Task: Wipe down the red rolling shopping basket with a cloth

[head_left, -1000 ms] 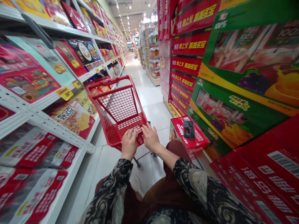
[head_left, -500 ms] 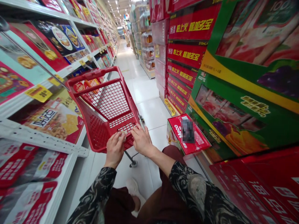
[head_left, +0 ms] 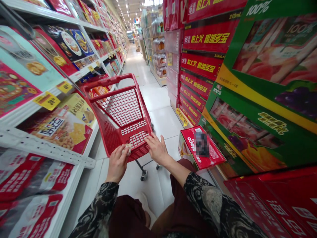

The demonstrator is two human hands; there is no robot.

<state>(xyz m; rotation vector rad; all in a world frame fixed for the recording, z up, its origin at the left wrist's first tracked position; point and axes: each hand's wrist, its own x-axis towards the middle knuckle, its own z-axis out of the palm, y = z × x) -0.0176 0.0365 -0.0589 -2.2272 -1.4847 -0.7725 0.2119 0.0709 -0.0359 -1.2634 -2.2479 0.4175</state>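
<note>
In front of me stands a red shopping cart (head_left: 106,130) with a grid-sided plastic basket, its near edge close to both hands. My left hand (head_left: 117,163) is closed, thumb and fingers pinched on a small crumpled pale wad (head_left: 128,149) that looks like tissue. It is beside the near left corner of the basket; whether it touches the cart, I cannot tell. My right hand (head_left: 157,150) lies over the near right edge of the basket, fingers stretched out and somewhat apart. Nothing shows between them.
Shelves of boxed snacks (head_left: 58,127) with yellow price tags line the left. Stacked red drink cartons (head_left: 198,66) and green juice boxes (head_left: 247,122) rise on the right. A red-topped box (head_left: 205,147) stands by my knee. The white-tiled aisle (head_left: 158,114) runs ahead.
My hands have drawn apart: the left has moved down and left with the pale wad, while the right has shifted right along the basket's edge. The cart appears slightly farther right.
</note>
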